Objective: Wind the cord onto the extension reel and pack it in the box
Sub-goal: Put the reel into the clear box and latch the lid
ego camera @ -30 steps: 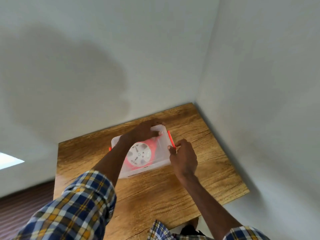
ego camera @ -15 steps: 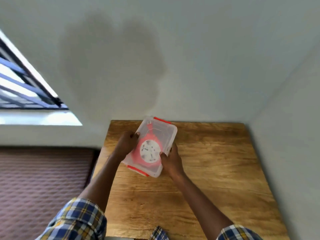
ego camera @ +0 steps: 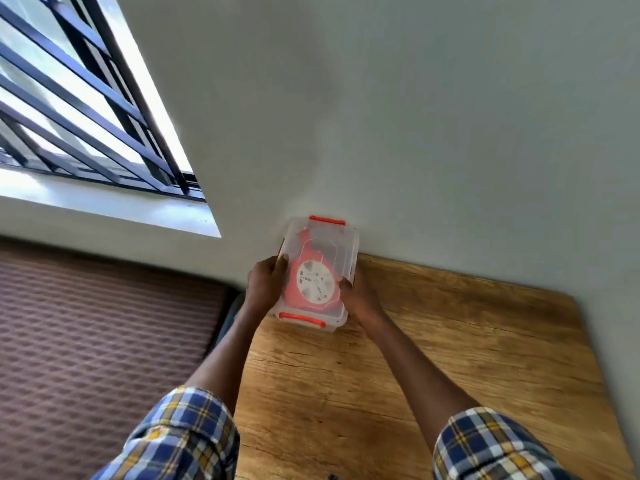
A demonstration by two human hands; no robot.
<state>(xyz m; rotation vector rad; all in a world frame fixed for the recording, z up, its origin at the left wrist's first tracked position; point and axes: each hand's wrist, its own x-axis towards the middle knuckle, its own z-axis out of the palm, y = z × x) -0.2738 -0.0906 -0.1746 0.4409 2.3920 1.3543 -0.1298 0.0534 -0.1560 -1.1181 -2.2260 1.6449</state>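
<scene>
Box [ego camera: 341, 244] shifted to table's [ego camera: 450, 341] far-left corner; both hands' fingers [ego camera: 281, 264] clamping its sides

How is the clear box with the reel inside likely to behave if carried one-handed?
The box looks like smooth plastic, so it may be slippery. The reel fills only its near part, so it might slide and shift the weight. Both the left hand and right hand grip its sides, which suggests it is bulky for one.
</scene>
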